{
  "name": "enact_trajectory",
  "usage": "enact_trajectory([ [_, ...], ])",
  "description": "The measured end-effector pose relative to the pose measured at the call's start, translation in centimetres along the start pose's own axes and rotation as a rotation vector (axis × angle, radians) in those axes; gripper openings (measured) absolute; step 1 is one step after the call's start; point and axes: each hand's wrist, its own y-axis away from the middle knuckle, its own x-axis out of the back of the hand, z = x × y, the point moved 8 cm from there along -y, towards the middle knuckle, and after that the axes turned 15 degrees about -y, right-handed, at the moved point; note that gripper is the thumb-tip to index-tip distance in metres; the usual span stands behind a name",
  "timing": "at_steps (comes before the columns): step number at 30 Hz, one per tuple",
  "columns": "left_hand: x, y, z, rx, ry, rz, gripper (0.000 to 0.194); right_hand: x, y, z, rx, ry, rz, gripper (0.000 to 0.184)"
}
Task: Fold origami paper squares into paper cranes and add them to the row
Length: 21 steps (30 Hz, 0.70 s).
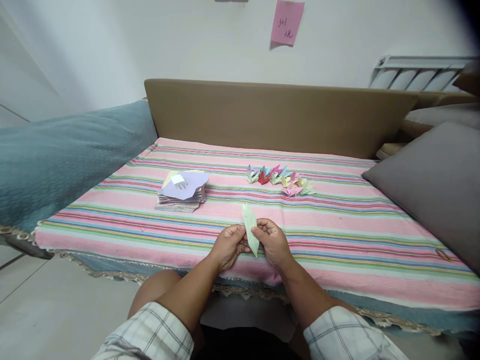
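Note:
A pale green folded paper (250, 226), long and narrow with a pointed lower end, is held up between both hands near the front edge of the striped cloth. My left hand (229, 245) pinches its left side, fingers closed. From the right, my right hand (273, 241) grips it with the thumb lying on its face. Beyond the hands sits a cluster of small folded paper cranes (277, 178) in red, pink, green, yellow and blue. To the left is a stack of paper sheets (180, 202), topped by a lilac sheet (195, 181) and a white plug adapter (179, 181).
The pink striped cloth (123, 210) covers a sofa seat with a brown backrest (262, 115). A blue-covered armrest (75, 155) stands at left, a grey cushion (438, 185) at right. A pink note (287, 22) hangs on the wall near a radiator (420, 72).

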Motion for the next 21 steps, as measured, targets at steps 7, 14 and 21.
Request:
enact_trajectory([
  [7, 0.1, -0.1, 0.3, -0.032, -0.057, 0.018, 0.040, -0.1, 0.0, -0.1, -0.001, 0.037, -0.004, 0.027],
  [14, 1.0, -0.3, 0.6, -0.106, -0.266, 0.114, 0.036, -0.3, 0.1, -0.3, 0.036, 0.164, -0.034, 0.026],
  [21, 0.6, 0.1, 1.7, -0.165, -0.343, 0.108, 0.038, -0.5, 0.4, -0.7, 0.012, 0.170, -0.032, 0.023],
])
